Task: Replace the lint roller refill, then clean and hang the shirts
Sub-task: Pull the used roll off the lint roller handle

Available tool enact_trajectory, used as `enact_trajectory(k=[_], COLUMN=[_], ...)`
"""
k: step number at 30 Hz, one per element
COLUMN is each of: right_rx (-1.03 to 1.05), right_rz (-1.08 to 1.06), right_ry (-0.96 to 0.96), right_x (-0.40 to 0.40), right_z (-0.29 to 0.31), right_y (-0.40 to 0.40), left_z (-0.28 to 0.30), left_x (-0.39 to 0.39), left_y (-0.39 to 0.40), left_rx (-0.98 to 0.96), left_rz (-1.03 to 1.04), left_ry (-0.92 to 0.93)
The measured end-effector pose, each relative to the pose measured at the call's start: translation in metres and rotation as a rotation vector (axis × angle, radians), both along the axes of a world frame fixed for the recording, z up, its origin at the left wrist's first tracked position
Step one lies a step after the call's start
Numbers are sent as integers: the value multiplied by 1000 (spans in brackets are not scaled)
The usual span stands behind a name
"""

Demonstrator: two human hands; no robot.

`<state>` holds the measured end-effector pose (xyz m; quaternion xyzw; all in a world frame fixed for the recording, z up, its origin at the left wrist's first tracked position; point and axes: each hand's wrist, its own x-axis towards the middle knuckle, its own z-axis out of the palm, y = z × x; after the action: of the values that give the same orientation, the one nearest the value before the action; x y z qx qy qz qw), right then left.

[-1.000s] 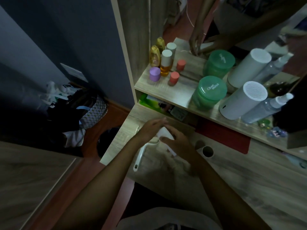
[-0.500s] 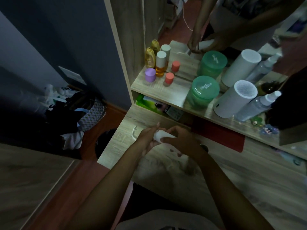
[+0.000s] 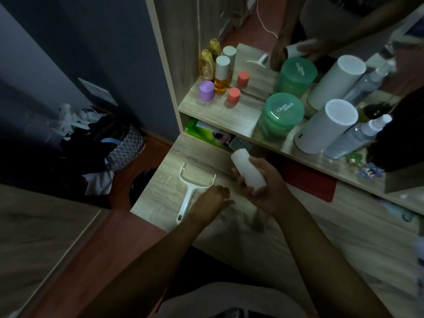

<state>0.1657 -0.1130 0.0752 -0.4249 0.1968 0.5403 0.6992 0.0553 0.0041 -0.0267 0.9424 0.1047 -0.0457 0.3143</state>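
lint roller refill (image 3: 249, 172), a white roll, sits grasped in our right hand (image 3: 263, 189); left of that grip, the bare handle (image 3: 191, 191) lies on the counter (image 3: 321, 237) by our relaxed left hand (image 3: 210, 200). refill unmounted, we judge; shirts remain.

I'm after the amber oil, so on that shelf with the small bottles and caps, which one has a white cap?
The clear bottle of amber liquid, standing between the purple cap and the coral cap; the golden bottle behind it has none.
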Motion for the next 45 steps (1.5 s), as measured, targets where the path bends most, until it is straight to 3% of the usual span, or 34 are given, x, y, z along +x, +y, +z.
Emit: enact_trajectory(k=[3,8,13,16,18,21,24,28,31,35,39,43,45], right_rx=[57,132,129,124,127,142,142,243,89,-272,-448,-680,-736], right_rz=[-9,-21,14,20,20,29,70,146,131,228,214,406,479], right_ry=[34,88,95,92,83,62,110,236,288,87,-137,-760,-918], right_x=[-3,-6,-7,-8,-9,-13,-17,-20,-24,-32,-42,-46,-50], right_z=[3,-1,-8,-10,-9,-6,-10,-26,-33,-60,-78,-125,-139], right_y=[-5,-14,-20,-18,-14,-5,6,11,9,3,2,-6,-9], left_z=[-22,-36,-43,-25,2,48,74,82,80,70,68,64,62], left_x=[-5,-8,-10,-10,-8,5,16,13,7,-5,-15,-23,-25], left_y=[-8,-13,-17,-21,-21,-10,7,18,26,39,41,44,46], left_rx=[83,268,218,252,34,-551,-1010,-977,-977,-981,-986,-1004,-1011], left_rz=[-108,-77,-177,2,286,669,779,721,838,958,997,1033,1080], left_ry=[35,-109,-122,-306,-395,-290,-141,-130,-176,-164,-153,-140,-134])
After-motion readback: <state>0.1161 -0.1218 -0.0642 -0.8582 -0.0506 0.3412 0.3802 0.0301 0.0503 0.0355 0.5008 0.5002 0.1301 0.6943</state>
